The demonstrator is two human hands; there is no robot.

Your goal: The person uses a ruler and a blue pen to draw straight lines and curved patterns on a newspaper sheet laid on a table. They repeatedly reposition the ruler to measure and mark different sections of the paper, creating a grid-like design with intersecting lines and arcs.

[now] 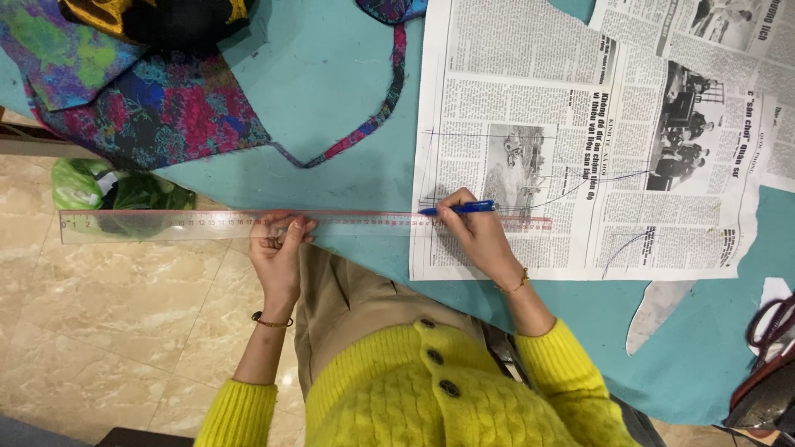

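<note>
My left hand pinches a long clear ruler near its middle; the ruler runs from over the floor at the left across the table edge onto a newspaper sheet. My right hand grips a blue pen, its tip at the ruler's edge on the newspaper's lower left part. Pen lines and curves are drawn on the sheet. Both arms wear yellow knit sleeves.
The table is covered in teal cloth. Multicoloured patterned fabric lies at the upper left. A second newspaper piece overlaps at the upper right. A green plastic bag sits on the beige tiled floor. Scissors handles show at the right edge.
</note>
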